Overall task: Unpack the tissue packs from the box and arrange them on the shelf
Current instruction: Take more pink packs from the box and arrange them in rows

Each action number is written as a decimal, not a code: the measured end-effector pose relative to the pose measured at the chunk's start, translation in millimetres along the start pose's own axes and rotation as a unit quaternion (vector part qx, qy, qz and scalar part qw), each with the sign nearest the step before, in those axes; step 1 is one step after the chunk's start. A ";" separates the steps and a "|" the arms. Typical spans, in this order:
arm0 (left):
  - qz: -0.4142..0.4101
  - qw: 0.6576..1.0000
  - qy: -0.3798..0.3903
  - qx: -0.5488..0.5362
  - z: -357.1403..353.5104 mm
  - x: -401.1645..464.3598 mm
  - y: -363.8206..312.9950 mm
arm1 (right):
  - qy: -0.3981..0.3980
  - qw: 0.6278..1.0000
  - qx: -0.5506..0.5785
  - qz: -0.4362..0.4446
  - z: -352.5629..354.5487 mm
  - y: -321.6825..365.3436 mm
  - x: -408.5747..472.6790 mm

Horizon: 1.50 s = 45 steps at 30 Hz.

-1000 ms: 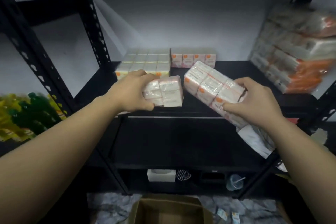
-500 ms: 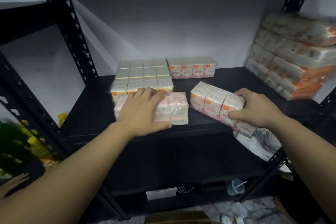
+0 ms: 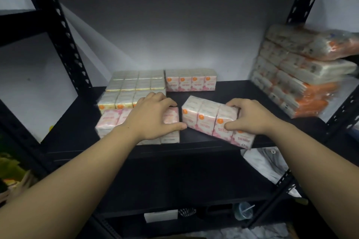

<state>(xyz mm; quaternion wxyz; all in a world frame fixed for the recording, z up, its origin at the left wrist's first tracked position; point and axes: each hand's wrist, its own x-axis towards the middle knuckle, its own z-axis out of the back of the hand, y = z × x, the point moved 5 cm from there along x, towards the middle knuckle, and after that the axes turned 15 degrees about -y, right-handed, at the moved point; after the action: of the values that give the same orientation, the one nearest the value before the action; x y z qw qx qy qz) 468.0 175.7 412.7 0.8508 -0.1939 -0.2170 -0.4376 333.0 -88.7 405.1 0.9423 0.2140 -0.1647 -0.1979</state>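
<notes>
Left hand: left hand lies on top of the left pink pack at lower centre, fingers spread and curled over its far edge, thumb at its right end; holding it down on the shelf.
Right hand: right hand grips the right pink pack, fingers over the back edge, thumb on the front face.
Task item position: both packs sit on the black shelf near its front lip; the right one is skewed, its right end overhanging the lip.
Risk 1: the overhanging right end could tip off the shelf if released now; cause is the skew and the position at the lip.
Risk 2: pushing the left pack back could shunt the yellow block behind it, which it touches or nearly touches.
Risk 3: the glossy wrap may slip under the fingers.
Count, pink packs: three, two in hand and one standing pack at the back wall, each four units wide.
Count, yellow block: one block, about three rows deep; units partly hidden, not countable.
Count, orange stack: one stack at right of frame, four or five layers, blurred.
Box: not in view.
</notes>
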 end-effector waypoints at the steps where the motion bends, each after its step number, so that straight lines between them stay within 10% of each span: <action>1: 0.001 1.000 0.003 0.003 -1.4 5.0 -4.6 | 0.007 1.000 -0.002 0.013 0.2 -1.4 4.8; 11: 0.063 0.998 -0.004 -0.013 -21.9 3.9 -10.0 | -0.004 0.984 -0.087 0.157 -5.1 3.1 41.2; 45: 0.098 0.993 -0.052 -0.041 -22.2 2.0 -3.0 | -0.155 0.959 -0.093 0.217 -102.4 63.5 162.0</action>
<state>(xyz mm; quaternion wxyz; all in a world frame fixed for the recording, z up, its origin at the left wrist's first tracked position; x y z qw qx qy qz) 471.0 161.3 395.8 0.8685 -0.2716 -0.2226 -0.3497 533.1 -73.2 383.9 0.9412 0.0514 -0.3322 -0.0340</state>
